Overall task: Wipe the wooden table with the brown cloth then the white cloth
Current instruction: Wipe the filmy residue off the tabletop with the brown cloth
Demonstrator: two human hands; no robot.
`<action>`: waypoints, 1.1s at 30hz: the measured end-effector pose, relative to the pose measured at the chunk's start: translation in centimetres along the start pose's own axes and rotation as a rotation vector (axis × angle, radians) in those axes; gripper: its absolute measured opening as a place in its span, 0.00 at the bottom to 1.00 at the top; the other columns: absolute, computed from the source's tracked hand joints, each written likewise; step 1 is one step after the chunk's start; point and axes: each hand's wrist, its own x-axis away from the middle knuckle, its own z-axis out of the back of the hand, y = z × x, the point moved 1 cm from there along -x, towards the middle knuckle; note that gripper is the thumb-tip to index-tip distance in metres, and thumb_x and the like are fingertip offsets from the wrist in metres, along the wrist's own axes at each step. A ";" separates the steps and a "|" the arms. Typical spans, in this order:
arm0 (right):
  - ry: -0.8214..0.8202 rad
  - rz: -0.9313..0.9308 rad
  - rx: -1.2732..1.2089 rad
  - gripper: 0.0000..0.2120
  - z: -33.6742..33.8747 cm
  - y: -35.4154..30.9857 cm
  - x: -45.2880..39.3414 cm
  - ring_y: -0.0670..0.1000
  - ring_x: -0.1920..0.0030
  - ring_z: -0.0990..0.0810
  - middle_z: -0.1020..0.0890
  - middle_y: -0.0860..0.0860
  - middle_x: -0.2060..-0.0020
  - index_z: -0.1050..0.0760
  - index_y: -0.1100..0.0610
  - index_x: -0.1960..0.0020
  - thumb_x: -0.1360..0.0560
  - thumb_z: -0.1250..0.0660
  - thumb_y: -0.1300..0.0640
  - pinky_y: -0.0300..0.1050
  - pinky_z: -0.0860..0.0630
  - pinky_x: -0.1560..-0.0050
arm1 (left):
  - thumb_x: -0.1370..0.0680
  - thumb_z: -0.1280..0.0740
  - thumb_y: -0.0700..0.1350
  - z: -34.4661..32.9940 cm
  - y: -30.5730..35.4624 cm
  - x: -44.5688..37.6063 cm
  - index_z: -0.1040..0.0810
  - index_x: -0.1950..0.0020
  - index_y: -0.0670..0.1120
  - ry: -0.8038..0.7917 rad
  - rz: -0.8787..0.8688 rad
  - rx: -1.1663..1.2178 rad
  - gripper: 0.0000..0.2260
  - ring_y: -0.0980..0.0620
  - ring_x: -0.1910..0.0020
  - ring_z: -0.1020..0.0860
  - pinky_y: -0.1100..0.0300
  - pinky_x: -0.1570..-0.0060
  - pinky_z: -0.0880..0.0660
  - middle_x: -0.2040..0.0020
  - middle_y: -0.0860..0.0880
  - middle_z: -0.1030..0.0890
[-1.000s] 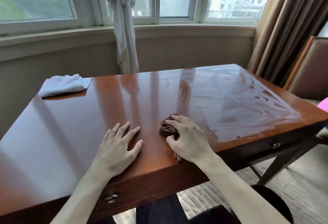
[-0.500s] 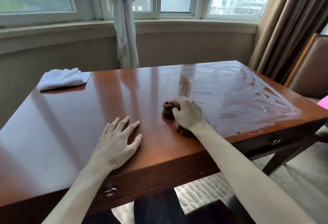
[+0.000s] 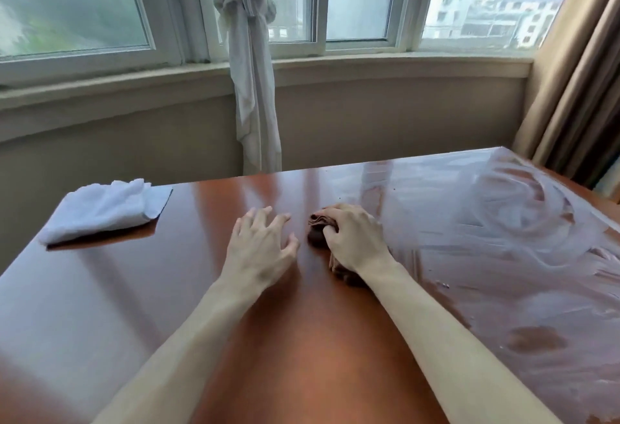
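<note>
The right hand (image 3: pixel 355 242) has its grip curled round the bunched brown cloth (image 3: pixel 318 230) mid-tabletop (image 3: pixel 100 306), the left hand (image 3: pixel 260 249) spread loose beside it, so the bunched cloth may smear the streaks rather than lift them.

Both bare forearms reach forward from the bottom edge, converging toward the middle. The left hand (image 3: pixel 260 249) is palm down, its 4 fingers spread and nearly straight, thumb angled toward the right hand (image 3: pixel 355 239). The right hand lies knuckles up, fingers curled over and gripping the brown cloth (image 3: pixel 318 234).
</note>
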 end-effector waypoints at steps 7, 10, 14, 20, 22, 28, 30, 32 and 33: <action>0.032 -0.099 0.015 0.15 -4.9 4.7 -18.1 0.59 0.43 0.22 0.19 0.48 0.43 0.17 0.46 0.42 0.23 0.40 0.54 0.52 0.25 0.47 | 0.23 0.54 0.67 -4.1 -2.9 -4.7 0.45 0.20 0.63 -0.055 0.086 -0.047 0.30 0.48 0.19 0.52 0.49 0.21 0.56 0.18 0.52 0.47; 0.036 -0.146 0.044 0.14 -5.5 5.3 -21.7 0.60 0.43 0.22 0.19 0.49 0.44 0.17 0.46 0.43 0.22 0.39 0.55 0.52 0.25 0.48 | 0.24 0.56 0.67 -3.9 -3.0 -4.6 0.47 0.20 0.64 -0.038 0.089 -0.058 0.31 0.49 0.19 0.53 0.50 0.21 0.57 0.18 0.53 0.48; -0.031 -0.106 0.027 0.18 -4.5 4.3 -18.7 0.58 0.36 0.25 0.20 0.47 0.37 0.18 0.46 0.37 0.22 0.40 0.56 0.52 0.25 0.41 | 0.22 0.54 0.67 -3.4 -2.8 -4.3 0.46 0.20 0.63 -0.065 0.090 -0.045 0.30 0.48 0.19 0.53 0.50 0.21 0.57 0.18 0.52 0.47; -0.165 -0.015 0.038 0.25 0.5 0.8 -5.2 0.51 0.29 0.28 0.26 0.44 0.27 0.25 0.44 0.28 0.25 0.36 0.50 0.48 0.31 0.31 | 0.20 0.49 0.65 -3.2 -2.6 -4.5 0.42 0.20 0.61 -0.101 0.095 -0.032 0.27 0.45 0.19 0.50 0.46 0.21 0.54 0.18 0.49 0.45; -0.112 0.001 0.033 0.25 1.8 -0.1 -0.3 0.46 0.28 0.28 0.26 0.42 0.27 0.24 0.41 0.29 0.26 0.35 0.47 0.44 0.32 0.30 | 0.20 0.48 0.64 -3.0 -2.6 -4.4 0.41 0.21 0.61 -0.105 0.100 -0.016 0.27 0.45 0.19 0.49 0.46 0.21 0.54 0.18 0.49 0.45; -0.067 0.031 0.019 0.26 2.5 -2.9 7.9 0.43 0.26 0.33 0.27 0.39 0.28 0.24 0.40 0.30 0.29 0.36 0.47 0.43 0.31 0.30 | 0.20 0.47 0.63 -2.8 -2.4 -4.2 0.39 0.21 0.58 -0.108 0.094 0.000 0.27 0.43 0.20 0.47 0.45 0.22 0.53 0.19 0.46 0.42; -0.082 0.018 0.015 0.25 2.1 -3.1 7.3 0.43 0.25 0.34 0.28 0.39 0.27 0.25 0.40 0.29 0.27 0.35 0.48 0.44 0.32 0.29 | 0.20 0.47 0.62 -3.0 -2.5 -4.1 0.39 0.21 0.58 -0.102 0.088 0.001 0.27 0.43 0.20 0.47 0.44 0.22 0.53 0.19 0.46 0.43; -0.081 0.011 0.002 0.24 1.5 -3.0 4.8 0.43 0.26 0.34 0.27 0.39 0.28 0.25 0.40 0.30 0.25 0.35 0.49 0.45 0.32 0.30 | 0.20 0.48 0.62 -3.1 -2.6 -4.2 0.39 0.20 0.58 -0.091 0.082 0.000 0.27 0.43 0.20 0.48 0.45 0.22 0.53 0.19 0.46 0.43; -0.070 0.009 -0.005 0.23 1.0 -2.6 3.0 0.44 0.27 0.32 0.26 0.39 0.30 0.24 0.40 0.31 0.25 0.35 0.50 0.45 0.31 0.31 | 0.20 0.48 0.62 -3.2 -2.7 -4.2 0.40 0.20 0.58 -0.082 0.076 -0.006 0.27 0.43 0.20 0.48 0.45 0.22 0.53 0.19 0.47 0.43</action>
